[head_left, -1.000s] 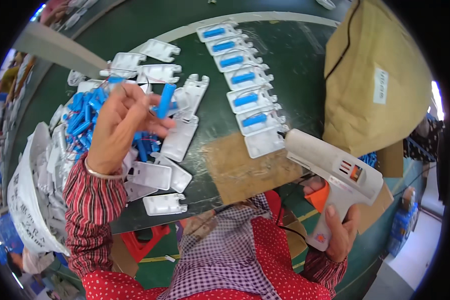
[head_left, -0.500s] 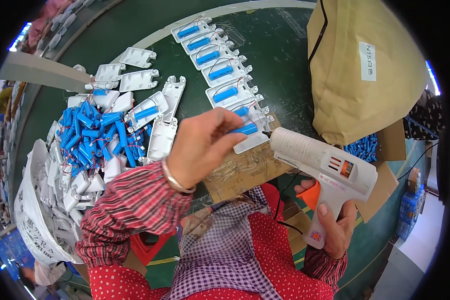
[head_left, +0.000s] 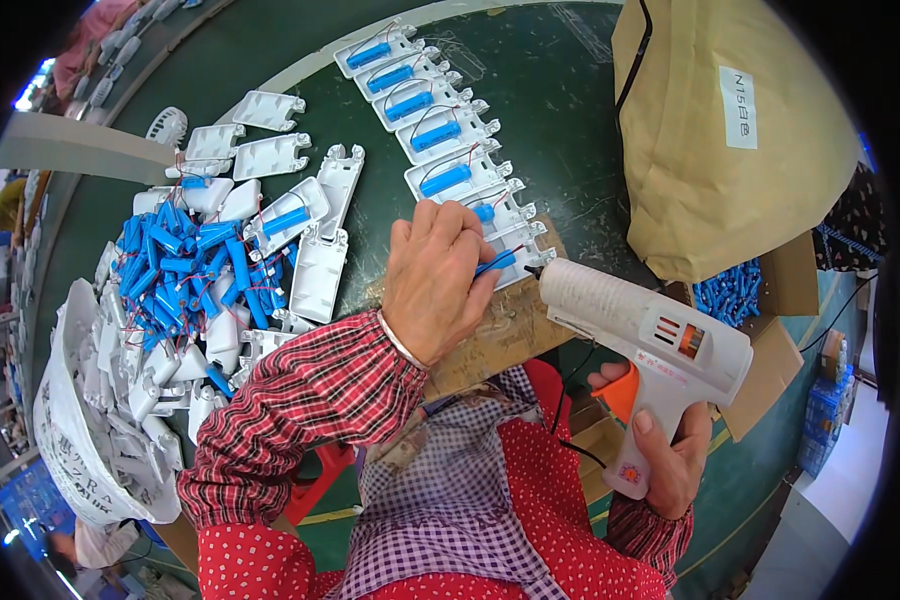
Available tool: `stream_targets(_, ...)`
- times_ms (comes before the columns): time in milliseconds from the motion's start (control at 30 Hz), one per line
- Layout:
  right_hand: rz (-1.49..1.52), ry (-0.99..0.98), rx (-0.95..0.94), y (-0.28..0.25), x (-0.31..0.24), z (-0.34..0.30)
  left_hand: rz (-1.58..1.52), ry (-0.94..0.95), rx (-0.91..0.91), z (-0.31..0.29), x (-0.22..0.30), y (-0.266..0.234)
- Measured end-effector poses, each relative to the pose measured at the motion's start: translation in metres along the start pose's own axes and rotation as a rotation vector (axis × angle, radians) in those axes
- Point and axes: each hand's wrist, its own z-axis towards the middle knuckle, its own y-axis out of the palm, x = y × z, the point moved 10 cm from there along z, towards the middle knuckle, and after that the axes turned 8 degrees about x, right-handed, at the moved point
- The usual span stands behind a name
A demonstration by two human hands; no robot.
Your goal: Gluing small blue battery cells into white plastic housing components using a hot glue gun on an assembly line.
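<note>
My left hand is closed at the nearest white plastic housing half, its thumb and fingers at a blue cylindrical battery there. Most of that battery and housing is hidden beneath the hand. My right hand grips the handle of a white hot glue gun, fingers by its orange trigger. The gun's dark nozzle points left, close beside that same housing. Stretching away from me, several more housing halves stand in an overlapping row, each with a blue battery and thin wires.
Blue batteries lie heaped at the left among white housings, beside a white sack of parts. A worn wooden board lies at the table's front edge. At the right are a large tan bag and a cardboard box of blue batteries.
My left hand has turned knuckles-up and shifted slightly right and down over the nearest housing, covering more of its battery. The glue gun has stayed almost in place.
</note>
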Motion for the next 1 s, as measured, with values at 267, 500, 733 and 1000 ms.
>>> stream_targets(267,-0.054,0.002,-0.029,0.01,0.0,0.003,0.042,-0.031,-0.031,0.001,0.0,0.002)
stream_targets(500,-0.213,-0.007,-0.057,0.02,-0.001,0.012,0.093,-0.014,-0.005,0.002,0.004,-0.009)
stream_targets(733,-0.343,0.023,-0.04,0.023,-0.004,0.013,0.111,0.029,-0.012,0.003,0.009,-0.006)
stream_targets(1000,-0.365,0.026,0.034,0.015,-0.007,0.008,0.128,0.036,-0.008,0.003,0.009,-0.004)
